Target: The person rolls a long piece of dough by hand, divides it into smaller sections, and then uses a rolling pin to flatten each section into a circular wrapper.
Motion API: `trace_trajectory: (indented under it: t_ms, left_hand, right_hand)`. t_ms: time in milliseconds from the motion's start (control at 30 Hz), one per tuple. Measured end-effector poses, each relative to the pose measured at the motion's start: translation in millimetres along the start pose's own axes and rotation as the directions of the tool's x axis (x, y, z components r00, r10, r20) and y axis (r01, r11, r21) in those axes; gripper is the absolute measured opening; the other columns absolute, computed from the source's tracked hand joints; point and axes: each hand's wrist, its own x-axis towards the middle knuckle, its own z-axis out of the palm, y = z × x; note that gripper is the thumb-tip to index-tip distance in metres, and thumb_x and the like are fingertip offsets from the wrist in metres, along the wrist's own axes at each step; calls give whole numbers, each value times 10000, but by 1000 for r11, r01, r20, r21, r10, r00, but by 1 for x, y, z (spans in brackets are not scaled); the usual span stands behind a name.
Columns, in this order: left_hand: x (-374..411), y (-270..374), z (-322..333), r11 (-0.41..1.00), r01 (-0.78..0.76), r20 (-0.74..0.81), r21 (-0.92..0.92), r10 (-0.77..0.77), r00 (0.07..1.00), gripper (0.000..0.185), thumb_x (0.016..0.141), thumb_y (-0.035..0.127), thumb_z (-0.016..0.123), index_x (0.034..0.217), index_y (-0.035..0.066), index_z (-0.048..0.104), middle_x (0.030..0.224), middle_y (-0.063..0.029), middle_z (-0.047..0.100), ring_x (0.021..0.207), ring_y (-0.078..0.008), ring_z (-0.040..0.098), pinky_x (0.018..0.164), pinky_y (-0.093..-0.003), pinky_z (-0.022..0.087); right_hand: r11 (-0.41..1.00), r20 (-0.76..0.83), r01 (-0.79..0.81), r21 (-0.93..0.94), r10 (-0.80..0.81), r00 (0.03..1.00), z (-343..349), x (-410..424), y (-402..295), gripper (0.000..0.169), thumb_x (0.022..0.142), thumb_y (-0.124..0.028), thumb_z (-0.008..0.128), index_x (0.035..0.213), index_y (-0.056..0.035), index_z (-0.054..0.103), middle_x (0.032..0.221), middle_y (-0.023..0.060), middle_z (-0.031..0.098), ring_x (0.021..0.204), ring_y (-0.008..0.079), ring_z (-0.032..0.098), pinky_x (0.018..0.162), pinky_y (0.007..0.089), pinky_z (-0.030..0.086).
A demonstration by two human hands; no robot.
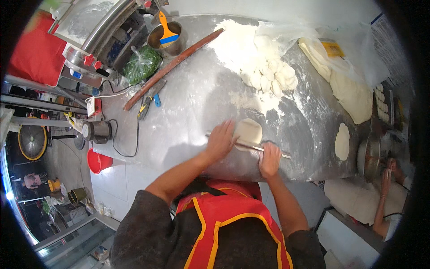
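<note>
A thin metal rolling rod (249, 145) lies across the near part of a flattened piece of dough (249, 129) on the metal worktop. My left hand (221, 139) is over the rod's left part, fingers stretched forward, just beside the dough. Toward the other end, my right hand (270, 159) curls over the rod, and the rod's tip sticks out past it. Flour is scattered over the metal worktop (188, 124). Farther back sits a cluster of small dough pieces (272, 75) against a heap of white flour (231, 43).
A long wooden rolling pin (174, 67) lies diagonally at left, near a yellow-handled knife (145, 107), a bagged green vegetable (142, 65) and a metal pot (178, 47) with an orange brush (165, 28). At right are a large dough slab (351, 94), a flat dough oval (342, 141) and another person's hands (388, 175).
</note>
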Motion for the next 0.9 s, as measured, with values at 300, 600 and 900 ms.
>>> trace_trajectory:
  t_ms: [300, 600, 900]
  left_hand:
    - [75, 5, 13, 868, 453, 224, -206, -409, 885, 315, 774, 103, 642, 1074, 58, 558, 1175, -208, 583, 1035, -405, 577, 894, -483, 464]
    - [38, 37, 31, 810, 430, 473, -400, -219, 853, 304, 784, 166, 653, 1049, 18, 639, 987, -205, 676, 910, -353, 652, 808, -429, 504]
    - [83, 44, 24, 962, 260, 462, -80, -195, 865, 295, 860, 296, 585, 1032, 62, 639, 970, -183, 670, 940, -389, 630, 820, -492, 487]
  right_hand:
    - [991, 167, 135, 1, -133, 977, -47, -31, 45, 421, 760, -85, 683, 1155, -55, 540, 1147, 159, 570, 1117, 348, 513, 1000, 491, 358]
    - [980, -49, -49, -194, 40, 998, -6, 11, 9, 582, 918, -280, 571, 1372, 46, 409, 1427, 250, 412, 1322, 377, 399, 1115, 521, 263]
    - [982, 25, 9, -188, -4, 1000, 13, 53, 20, 590, 942, -302, 545, 1396, 39, 388, 1427, 253, 412, 1315, 378, 409, 1100, 510, 293]
